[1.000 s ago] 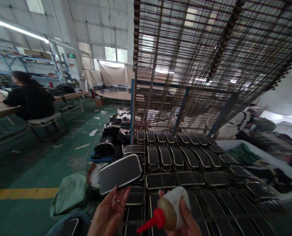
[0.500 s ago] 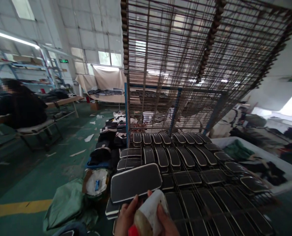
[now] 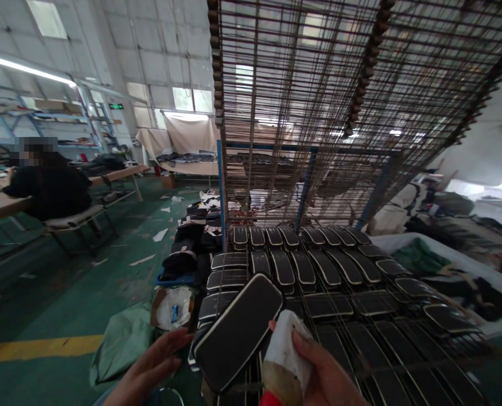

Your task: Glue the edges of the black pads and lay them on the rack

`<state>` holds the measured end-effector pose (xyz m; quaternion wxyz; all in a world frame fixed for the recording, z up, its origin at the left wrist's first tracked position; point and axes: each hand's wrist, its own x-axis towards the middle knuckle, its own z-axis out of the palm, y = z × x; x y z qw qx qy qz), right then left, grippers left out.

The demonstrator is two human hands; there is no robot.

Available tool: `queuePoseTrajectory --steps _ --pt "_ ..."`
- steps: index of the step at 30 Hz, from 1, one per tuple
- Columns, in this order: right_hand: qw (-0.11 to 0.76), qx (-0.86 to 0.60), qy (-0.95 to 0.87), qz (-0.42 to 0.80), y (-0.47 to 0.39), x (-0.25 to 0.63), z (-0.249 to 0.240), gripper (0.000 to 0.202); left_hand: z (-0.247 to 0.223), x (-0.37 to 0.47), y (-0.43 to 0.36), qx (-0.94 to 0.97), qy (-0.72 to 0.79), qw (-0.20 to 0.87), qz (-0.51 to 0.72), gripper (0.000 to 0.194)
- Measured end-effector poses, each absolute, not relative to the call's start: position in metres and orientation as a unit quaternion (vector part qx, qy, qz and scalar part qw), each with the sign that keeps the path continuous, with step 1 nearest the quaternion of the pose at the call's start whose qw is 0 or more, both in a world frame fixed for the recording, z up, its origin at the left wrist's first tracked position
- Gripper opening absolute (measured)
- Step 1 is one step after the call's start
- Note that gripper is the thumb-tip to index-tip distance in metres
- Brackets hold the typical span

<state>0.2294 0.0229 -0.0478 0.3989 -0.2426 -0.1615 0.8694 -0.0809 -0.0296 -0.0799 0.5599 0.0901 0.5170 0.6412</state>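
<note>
My right hand (image 3: 324, 363) is wrapped around a white squeeze bottle (image 3: 287, 349) with a stained brownish shoulder and a red tip pointing down toward me. Left of the bottle, a dark rectangular panel (image 3: 240, 332) with rounded corners and a pale edge lies tilted on top of other panels. My left hand (image 3: 158, 361) is off the panel's left side, fingers spread and nothing in them. Beneath and beyond, more dark pale-edged panels (image 3: 327, 304) lie in rows on a wire rack. Whether my right fingertips touch the tilted panel is hard to tell.
A raised stack of wire racks (image 3: 297, 84) leans above the panels. To the left are a green sack (image 3: 121, 341), a lined box (image 3: 172, 307) with a blue item, and black bundles (image 3: 185, 248). A white bin (image 3: 483, 304) stands right. A person (image 3: 52, 180) sits at a table.
My left hand has moved left, away from the bottle and panel, and spread. The panel has turned to a steeper slant. The bottle has shifted right in my right hand.
</note>
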Motion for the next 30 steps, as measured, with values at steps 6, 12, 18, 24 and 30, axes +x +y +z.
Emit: queuePoseTrajectory --steps 6,12,18,24,30 --pt "0.347 -0.261 -0.231 0.870 0.020 0.216 -0.031 0.052 -0.003 -0.041 -0.002 0.403 0.494 0.618 0.459 0.031" --pt "0.381 -0.272 -0.215 0.857 0.020 0.223 -0.036 0.052 0.006 -0.027 0.001 0.452 0.507 0.623 0.388 0.031" --pt "0.570 -0.315 -0.199 0.732 0.037 0.256 0.015 0.045 0.022 -0.036 -0.018 0.404 0.466 0.694 0.371 0.025" --pt "0.703 -0.321 -0.273 0.573 0.035 0.252 0.037 0.044 0.019 -0.024 -0.033 0.330 0.462 0.732 0.376 0.034" --pt "0.722 -0.331 -0.291 0.533 0.032 0.236 0.026 0.036 0.021 -0.006 -0.037 0.396 0.491 0.697 0.340 0.039"
